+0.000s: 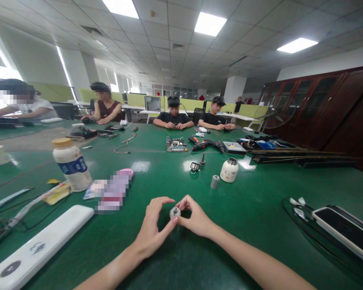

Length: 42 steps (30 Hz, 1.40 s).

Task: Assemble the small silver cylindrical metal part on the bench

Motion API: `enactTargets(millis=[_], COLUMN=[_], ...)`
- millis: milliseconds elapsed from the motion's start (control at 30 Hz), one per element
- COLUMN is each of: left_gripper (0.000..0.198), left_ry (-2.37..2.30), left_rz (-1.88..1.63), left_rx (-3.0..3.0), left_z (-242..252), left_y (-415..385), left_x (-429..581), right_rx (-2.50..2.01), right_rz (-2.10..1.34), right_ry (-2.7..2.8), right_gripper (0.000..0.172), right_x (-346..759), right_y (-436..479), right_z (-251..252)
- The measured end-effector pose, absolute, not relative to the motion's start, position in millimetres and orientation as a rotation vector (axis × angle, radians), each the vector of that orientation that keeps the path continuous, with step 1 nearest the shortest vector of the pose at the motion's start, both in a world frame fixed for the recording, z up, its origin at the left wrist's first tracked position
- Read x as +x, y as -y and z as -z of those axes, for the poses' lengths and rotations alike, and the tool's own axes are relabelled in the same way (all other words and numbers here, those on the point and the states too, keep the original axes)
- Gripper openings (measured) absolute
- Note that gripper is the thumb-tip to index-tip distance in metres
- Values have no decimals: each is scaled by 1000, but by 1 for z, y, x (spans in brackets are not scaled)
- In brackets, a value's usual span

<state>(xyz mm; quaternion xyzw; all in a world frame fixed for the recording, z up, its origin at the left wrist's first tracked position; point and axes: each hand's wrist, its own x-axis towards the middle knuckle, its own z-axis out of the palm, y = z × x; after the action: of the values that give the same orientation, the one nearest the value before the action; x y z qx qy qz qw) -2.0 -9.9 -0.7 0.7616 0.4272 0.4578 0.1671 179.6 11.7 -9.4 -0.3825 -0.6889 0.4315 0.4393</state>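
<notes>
A small round grey metal-looking part with a hole in its middle [175,212] is held just above the green table, facing up toward me. My right hand [196,217] pinches it from the right between thumb and fingers. My left hand [153,227] curves around its left side; the thumb tip touches the near edge, while the index finger stretches over the far side, apart from it. Beyond my hands stand a grey cylinder [214,182] and a white bottle without a lid [229,170]. A metal piece with a ring [195,167] and a dark upright fitting [202,160] are close by.
To the left are a white power bank-like bar [42,245], a pink-purple packet [116,189] and a large bottle with a tan lid [71,165]. A circuit board [177,144] and power drill [210,145] lie farther off. Cables and a black-topped device [345,229] sit right. Several people work opposite.
</notes>
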Motion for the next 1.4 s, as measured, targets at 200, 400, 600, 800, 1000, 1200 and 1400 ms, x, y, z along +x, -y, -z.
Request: enactTargets(millis=[200,400,600,800,1000,1200,1400], left_gripper=[19,20,28,19,23,21,18], left_ry=[-1283,-1287,-1522,-1953,-1672,-1252,-1213], left_rz=[-1305,-1289,-1427,-934,-1331,-1408,-1411], left_rx=[2176,2168,2197,2193,2148,2053,1981], left_z=[-3,-8,-7,15,0,2,5], left_y=[6,-3,-26,-41,-29,-8,-2], left_x=[-1,-1,-24,-43,-27,-5,-2], right_rx=[-899,-903,-936,-975,-957,-914,-921], right_rz=[-1101,-1095,-1051,-1034,-1037,-1037,-1030], right_ry=[1811,1795,1843,1850,1841,1836,1853], right_gripper=[38,35,35,37,36,33,34], right_x=[181,180,182,182,181,181,182], right_y=[-10,-8,-7,-7,-7,-8,-10], right_z=[18,16,13,13,13,15,18])
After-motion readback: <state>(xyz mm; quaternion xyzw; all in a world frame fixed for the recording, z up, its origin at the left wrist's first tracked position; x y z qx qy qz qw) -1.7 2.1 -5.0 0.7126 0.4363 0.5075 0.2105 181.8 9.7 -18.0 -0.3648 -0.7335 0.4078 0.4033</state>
